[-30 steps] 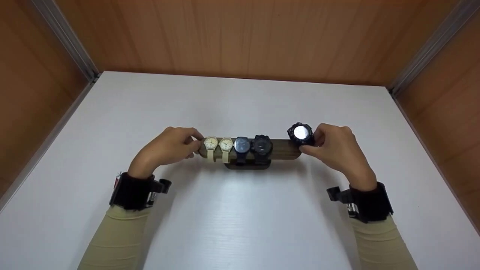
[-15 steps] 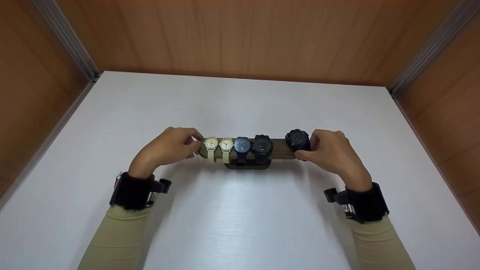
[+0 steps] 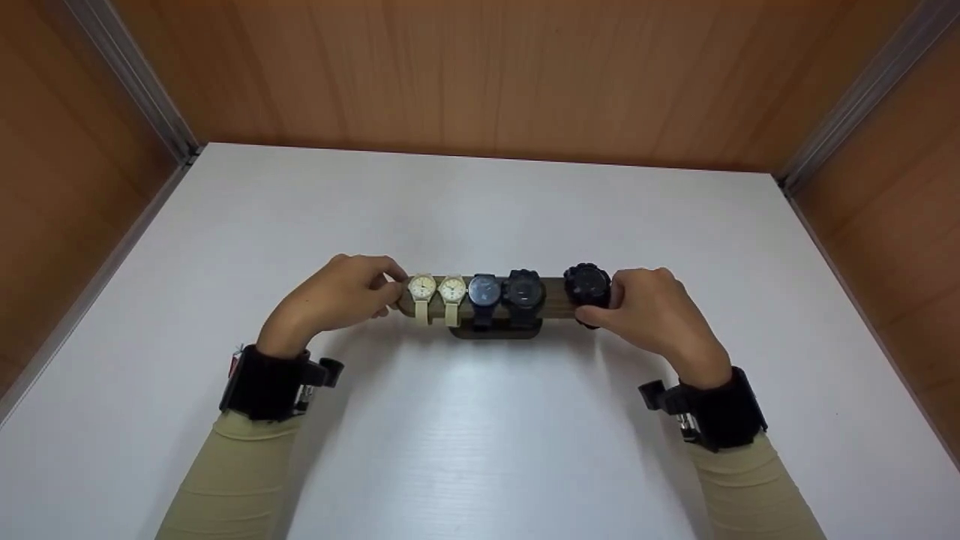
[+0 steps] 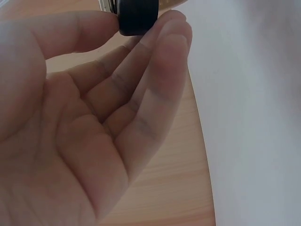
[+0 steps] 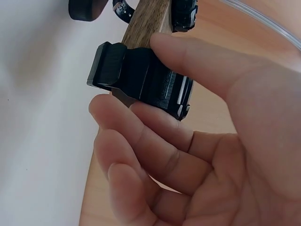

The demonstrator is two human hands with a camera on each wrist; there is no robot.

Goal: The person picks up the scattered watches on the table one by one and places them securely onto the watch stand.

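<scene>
A wooden watch bar stands on its dark base in mid-table. It carries two cream watches, a dark blue watch and a black watch. My right hand grips another black watch that is looped round the bar's right end. In the right wrist view, thumb and fingers pinch the black watch with its strap around the bar. My left hand holds the bar's left end. In the left wrist view the left fingertips touch the bar's dark round end.
The white table is enclosed by wood panel walls at the back and both sides, with metal strips in the corners. Both wrists wear black camera straps over tan sleeves.
My right hand has slid the black watch leftward onto the bar's right end, and its face has turned so that it no longer glares. The left hand has stayed still.
</scene>
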